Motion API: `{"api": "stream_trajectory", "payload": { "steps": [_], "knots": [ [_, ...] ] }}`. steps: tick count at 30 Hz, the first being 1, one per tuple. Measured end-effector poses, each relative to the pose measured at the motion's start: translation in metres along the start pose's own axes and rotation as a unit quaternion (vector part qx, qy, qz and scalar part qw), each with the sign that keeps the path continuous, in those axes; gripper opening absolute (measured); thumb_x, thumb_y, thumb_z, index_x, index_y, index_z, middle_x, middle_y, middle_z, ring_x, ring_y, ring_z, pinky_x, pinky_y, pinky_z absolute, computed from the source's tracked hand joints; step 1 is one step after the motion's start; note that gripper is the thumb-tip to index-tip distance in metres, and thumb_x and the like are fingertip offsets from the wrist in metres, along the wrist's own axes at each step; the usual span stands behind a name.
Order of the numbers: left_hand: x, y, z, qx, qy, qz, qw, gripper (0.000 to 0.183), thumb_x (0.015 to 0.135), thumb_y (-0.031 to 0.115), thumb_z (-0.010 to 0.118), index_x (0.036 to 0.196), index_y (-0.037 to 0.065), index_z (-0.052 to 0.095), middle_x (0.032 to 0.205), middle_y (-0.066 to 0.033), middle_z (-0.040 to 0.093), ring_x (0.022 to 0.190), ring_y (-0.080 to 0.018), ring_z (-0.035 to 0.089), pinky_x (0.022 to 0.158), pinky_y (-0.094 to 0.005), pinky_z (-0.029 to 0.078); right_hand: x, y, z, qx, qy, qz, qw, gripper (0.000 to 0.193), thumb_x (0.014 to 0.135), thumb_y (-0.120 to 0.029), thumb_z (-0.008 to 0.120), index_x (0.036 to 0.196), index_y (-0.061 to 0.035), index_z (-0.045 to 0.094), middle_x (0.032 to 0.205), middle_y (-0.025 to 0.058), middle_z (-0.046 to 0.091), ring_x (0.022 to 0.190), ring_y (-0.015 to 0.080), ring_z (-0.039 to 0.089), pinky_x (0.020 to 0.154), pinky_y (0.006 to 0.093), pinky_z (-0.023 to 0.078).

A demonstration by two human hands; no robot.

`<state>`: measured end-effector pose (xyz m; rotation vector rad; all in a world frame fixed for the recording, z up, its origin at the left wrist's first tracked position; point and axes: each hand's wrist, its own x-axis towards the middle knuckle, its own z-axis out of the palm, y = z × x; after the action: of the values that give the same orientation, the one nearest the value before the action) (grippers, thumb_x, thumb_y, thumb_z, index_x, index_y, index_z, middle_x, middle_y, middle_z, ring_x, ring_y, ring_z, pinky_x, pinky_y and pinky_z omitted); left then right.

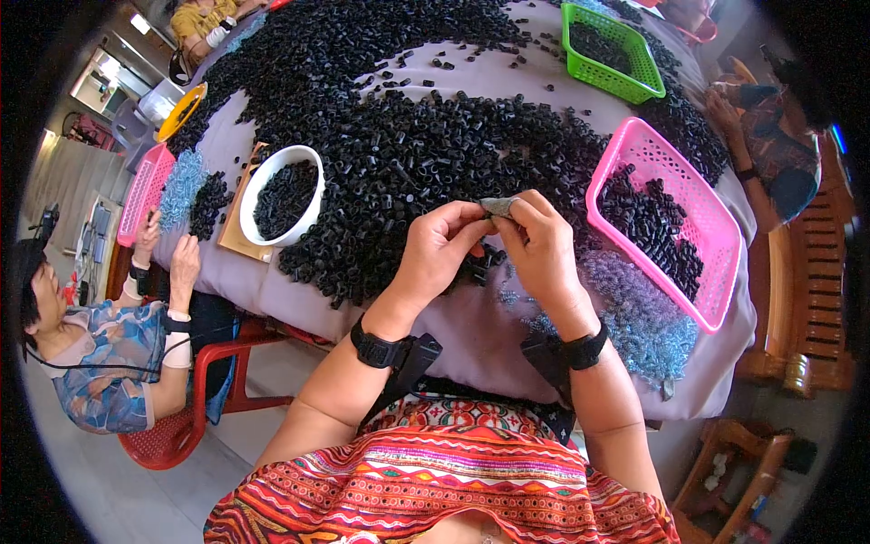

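Note:
My left hand (440, 251) and my right hand (542, 247) meet over the near edge of the table. Their fingertips pinch one small part together; it is mostly hidden between them. A grey guard covers a fingertip of my right hand (498, 206). A big heap of small black tube-shaped parts (426, 145) spreads just beyond my hands. A few black parts (482, 265) lie under them. To the right, a patch of small pale blue springs (634, 308) lies on the lilac cloth.
A pink basket (716, 218) with black parts stands at my right, a white bowl (272, 163) of them at my left, a green basket (634, 77) far back. One person sits at the left on a red chair (195, 408), another at the right edge.

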<state>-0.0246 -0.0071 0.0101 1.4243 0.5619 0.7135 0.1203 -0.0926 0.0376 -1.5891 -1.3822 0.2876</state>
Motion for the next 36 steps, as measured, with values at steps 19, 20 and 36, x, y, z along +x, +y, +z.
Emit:
{"api": "stream_trajectory", "payload": {
  "steps": [19, 20, 36],
  "knots": [
    [-0.003, 0.002, 0.000, -0.024, 0.048, 0.062, 0.997, 0.010, 0.096, 0.004, 0.064, 0.103, -0.002, 0.068, 0.093, -0.0011, 0.070, 0.084, -0.0056, 0.063, 0.075, -0.0213, 0.050, -0.001, -0.015, 0.022, -0.193, -0.019, -0.094, 0.976, 0.046, 0.074, -0.011, 0.077, 0.115, -0.0021, 0.059, 0.093, 0.0126, 0.061, 0.082, 0.0335, 0.066, 0.068, 0.0417, 0.055],
    [-0.002, 0.002, 0.002, -0.017, 0.052, 0.061, 0.997, 0.011, 0.097, 0.006, 0.063, 0.103, -0.002, 0.068, 0.092, -0.0012, 0.069, 0.083, -0.0053, 0.062, 0.074, -0.0214, 0.050, 0.000, -0.014, 0.020, -0.216, -0.024, -0.104, 0.971, 0.045, 0.074, -0.012, 0.077, 0.113, -0.0018, 0.059, 0.092, 0.0122, 0.061, 0.082, 0.0326, 0.066, 0.067, 0.0413, 0.055],
    [-0.005, 0.010, 0.002, 0.070, -0.022, 0.061, 0.995, 0.025, 0.102, 0.018, 0.056, 0.097, -0.005, 0.067, 0.078, -0.0002, 0.065, 0.077, -0.0040, 0.054, 0.067, -0.0244, 0.046, -0.009, -0.011, 0.012, -0.226, -0.041, -0.083, 0.970, 0.039, 0.072, -0.016, 0.080, 0.099, -0.0043, 0.053, 0.085, 0.0121, 0.061, 0.076, 0.0344, 0.066, 0.064, 0.0428, 0.054]
  ]
}}
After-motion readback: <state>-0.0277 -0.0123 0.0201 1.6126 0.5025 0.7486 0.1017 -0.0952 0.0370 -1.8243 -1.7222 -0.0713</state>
